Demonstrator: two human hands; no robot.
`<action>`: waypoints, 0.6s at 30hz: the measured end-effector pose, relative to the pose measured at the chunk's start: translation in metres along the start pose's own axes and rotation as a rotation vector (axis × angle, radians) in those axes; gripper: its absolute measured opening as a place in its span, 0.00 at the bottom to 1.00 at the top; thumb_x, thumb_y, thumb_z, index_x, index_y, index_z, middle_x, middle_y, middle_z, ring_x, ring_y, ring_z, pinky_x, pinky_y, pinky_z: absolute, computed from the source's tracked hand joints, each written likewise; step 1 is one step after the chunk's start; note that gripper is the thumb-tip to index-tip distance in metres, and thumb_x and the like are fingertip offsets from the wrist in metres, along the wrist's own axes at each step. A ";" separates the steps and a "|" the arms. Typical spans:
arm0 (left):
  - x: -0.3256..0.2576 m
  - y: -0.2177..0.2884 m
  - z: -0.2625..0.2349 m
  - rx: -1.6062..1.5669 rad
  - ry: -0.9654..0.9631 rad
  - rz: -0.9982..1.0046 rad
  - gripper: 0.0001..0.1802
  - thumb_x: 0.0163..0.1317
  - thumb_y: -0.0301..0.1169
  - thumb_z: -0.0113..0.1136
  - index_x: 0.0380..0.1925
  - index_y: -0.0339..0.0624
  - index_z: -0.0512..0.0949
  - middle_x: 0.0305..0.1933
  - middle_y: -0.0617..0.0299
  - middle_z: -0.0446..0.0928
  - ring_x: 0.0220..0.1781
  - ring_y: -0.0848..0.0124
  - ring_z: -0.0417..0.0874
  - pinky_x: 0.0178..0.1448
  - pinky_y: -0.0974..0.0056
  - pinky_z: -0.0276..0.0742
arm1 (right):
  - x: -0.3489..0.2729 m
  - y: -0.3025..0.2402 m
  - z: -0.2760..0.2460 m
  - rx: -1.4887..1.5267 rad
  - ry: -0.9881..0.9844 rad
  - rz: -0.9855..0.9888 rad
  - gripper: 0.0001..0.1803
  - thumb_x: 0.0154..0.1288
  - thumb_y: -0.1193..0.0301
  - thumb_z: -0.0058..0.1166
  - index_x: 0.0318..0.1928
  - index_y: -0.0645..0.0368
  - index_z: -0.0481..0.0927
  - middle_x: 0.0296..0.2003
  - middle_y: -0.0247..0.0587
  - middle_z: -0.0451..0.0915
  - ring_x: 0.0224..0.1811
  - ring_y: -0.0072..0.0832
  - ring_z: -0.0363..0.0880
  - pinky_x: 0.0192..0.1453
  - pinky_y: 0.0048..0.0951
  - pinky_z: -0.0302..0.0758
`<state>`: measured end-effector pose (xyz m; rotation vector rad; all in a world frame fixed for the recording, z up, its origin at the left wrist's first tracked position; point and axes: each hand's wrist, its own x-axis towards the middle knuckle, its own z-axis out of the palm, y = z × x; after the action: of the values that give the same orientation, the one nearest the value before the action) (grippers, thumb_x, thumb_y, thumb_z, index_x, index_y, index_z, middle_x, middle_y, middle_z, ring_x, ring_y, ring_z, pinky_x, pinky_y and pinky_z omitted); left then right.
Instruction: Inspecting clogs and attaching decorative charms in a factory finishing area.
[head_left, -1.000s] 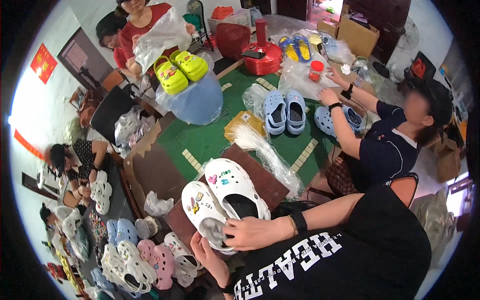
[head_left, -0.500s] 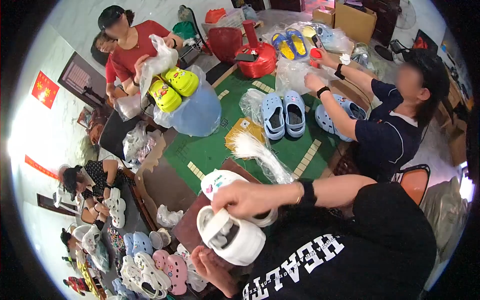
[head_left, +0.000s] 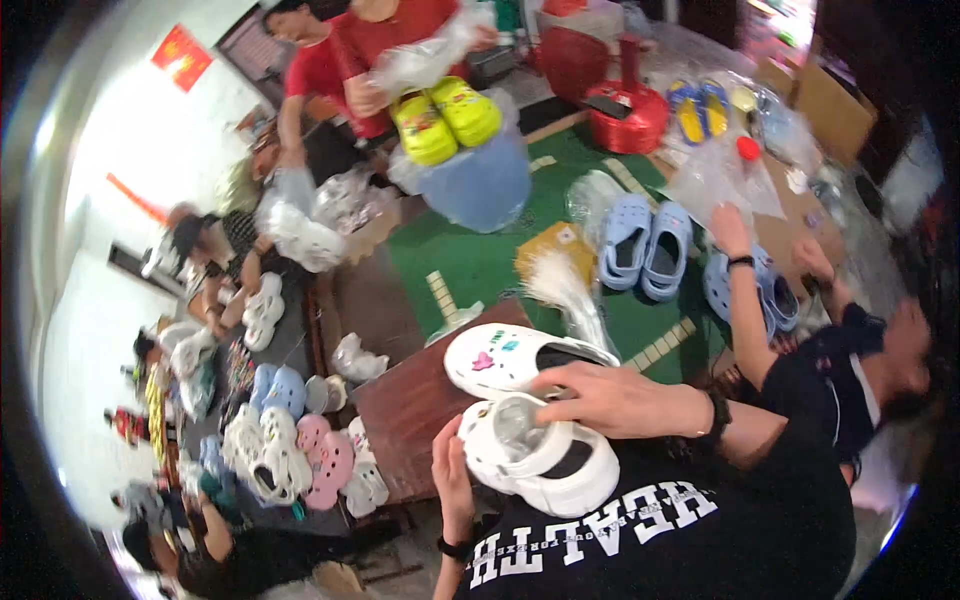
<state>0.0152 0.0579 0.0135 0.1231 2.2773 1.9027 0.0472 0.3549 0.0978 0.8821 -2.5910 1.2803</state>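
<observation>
Both hands have closed in on the nearer white clog (head_left: 540,455): the left hand (head_left: 452,475) now cups its toe from below, while the right hand (head_left: 600,398) has come across and lies over its opening, fingers spread. Its twin (head_left: 515,358) has stayed on the brown table (head_left: 410,410) just beyond — so handling has narrowed to one shoe. Whatever the right fingers touch inside is hidden; motion blur smears the charms.

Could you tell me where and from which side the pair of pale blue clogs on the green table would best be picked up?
The pale blue clogs lie side by side, touching, soles down, openings up, clear of the bags around them. I would probably come from above and hook fingers into both foot openings at the heel end, pinching the two inner walls together, since these rims are exposed and lift both at once.
</observation>
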 end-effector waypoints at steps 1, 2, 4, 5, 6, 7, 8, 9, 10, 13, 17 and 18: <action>-0.001 0.005 0.003 0.022 0.017 -0.016 0.18 0.75 0.31 0.43 0.57 0.32 0.74 0.58 0.54 0.75 0.60 0.67 0.73 0.66 0.65 0.65 | -0.005 0.005 -0.001 -0.032 -0.050 -0.008 0.21 0.60 0.76 0.56 0.54 0.48 0.76 0.57 0.47 0.71 0.58 0.46 0.73 0.59 0.38 0.74; 0.000 0.008 0.007 0.060 0.021 0.001 0.18 0.75 0.32 0.43 0.56 0.33 0.74 0.57 0.54 0.75 0.60 0.66 0.73 0.66 0.64 0.65 | -0.014 0.006 -0.001 -0.076 -0.092 -0.003 0.22 0.59 0.75 0.57 0.55 0.47 0.76 0.59 0.49 0.69 0.60 0.48 0.71 0.61 0.39 0.73; 0.004 0.016 0.019 0.135 0.014 0.011 0.18 0.74 0.32 0.43 0.56 0.33 0.75 0.55 0.53 0.76 0.59 0.64 0.73 0.66 0.63 0.65 | -0.033 0.001 -0.007 -0.055 -0.078 0.100 0.23 0.59 0.74 0.60 0.56 0.46 0.76 0.59 0.50 0.68 0.61 0.51 0.69 0.61 0.43 0.71; 0.001 0.016 0.015 0.142 0.078 0.006 0.18 0.74 0.32 0.43 0.56 0.33 0.75 0.55 0.53 0.76 0.59 0.64 0.73 0.66 0.63 0.65 | -0.029 0.009 -0.004 -0.158 -0.069 0.101 0.23 0.59 0.74 0.59 0.57 0.46 0.75 0.59 0.48 0.68 0.58 0.49 0.71 0.58 0.42 0.73; 0.000 0.016 0.017 0.172 0.085 0.014 0.18 0.74 0.32 0.43 0.55 0.34 0.76 0.55 0.52 0.76 0.59 0.63 0.73 0.65 0.63 0.65 | -0.031 0.010 -0.005 -0.278 -0.045 0.133 0.24 0.59 0.75 0.59 0.57 0.46 0.75 0.59 0.46 0.68 0.56 0.47 0.73 0.55 0.41 0.74; 0.000 0.017 0.019 0.203 0.090 0.021 0.18 0.73 0.32 0.43 0.54 0.34 0.76 0.54 0.52 0.76 0.59 0.63 0.74 0.65 0.63 0.65 | -0.031 0.014 -0.002 -0.276 -0.063 0.112 0.24 0.59 0.75 0.59 0.57 0.46 0.75 0.59 0.46 0.68 0.56 0.47 0.73 0.55 0.41 0.74; 0.000 0.019 0.021 0.196 0.115 0.017 0.18 0.73 0.32 0.43 0.54 0.34 0.76 0.54 0.52 0.76 0.59 0.63 0.74 0.65 0.63 0.65 | -0.031 0.021 0.004 -0.004 -0.113 0.166 0.22 0.59 0.76 0.59 0.55 0.48 0.76 0.56 0.44 0.70 0.52 0.44 0.75 0.51 0.38 0.74; 0.001 0.022 0.022 0.230 0.124 0.025 0.18 0.73 0.32 0.43 0.54 0.35 0.77 0.54 0.52 0.76 0.59 0.62 0.74 0.65 0.63 0.65 | -0.030 0.027 0.008 0.262 -0.162 0.228 0.21 0.58 0.77 0.60 0.53 0.49 0.77 0.53 0.42 0.72 0.48 0.40 0.77 0.48 0.35 0.74; 0.003 0.026 0.026 0.267 0.121 0.034 0.18 0.73 0.32 0.44 0.53 0.35 0.77 0.54 0.52 0.76 0.59 0.62 0.74 0.65 0.62 0.66 | -0.031 0.037 0.010 0.257 -0.170 0.228 0.21 0.58 0.77 0.60 0.53 0.49 0.77 0.53 0.42 0.72 0.48 0.40 0.77 0.48 0.35 0.74; 0.014 0.039 0.041 0.200 0.073 0.040 0.16 0.72 0.30 0.46 0.53 0.35 0.77 0.55 0.53 0.76 0.59 0.63 0.74 0.65 0.63 0.66 | -0.029 0.059 0.004 0.462 -0.063 0.249 0.09 0.56 0.77 0.62 0.39 0.58 0.80 0.39 0.39 0.75 0.44 0.32 0.76 0.48 0.28 0.71; 0.015 0.036 0.051 0.057 0.043 0.027 0.17 0.71 0.30 0.51 0.57 0.38 0.75 0.60 0.55 0.73 0.59 0.67 0.74 0.61 0.65 0.70 | -0.015 0.082 -0.060 0.413 0.151 0.145 0.10 0.54 0.79 0.63 0.38 0.59 0.81 0.40 0.36 0.77 0.45 0.29 0.77 0.49 0.27 0.72; 0.015 0.044 0.054 0.107 0.040 0.055 0.17 0.70 0.29 0.53 0.56 0.38 0.76 0.60 0.56 0.72 0.59 0.68 0.75 0.60 0.66 0.72 | -0.017 0.095 -0.081 0.431 0.205 0.171 0.10 0.54 0.79 0.64 0.38 0.60 0.80 0.40 0.35 0.77 0.46 0.27 0.77 0.50 0.27 0.72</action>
<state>0.0082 0.1209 0.0466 0.1646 2.4271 1.8241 -0.0029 0.4689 0.0775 0.5472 -2.3094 1.9117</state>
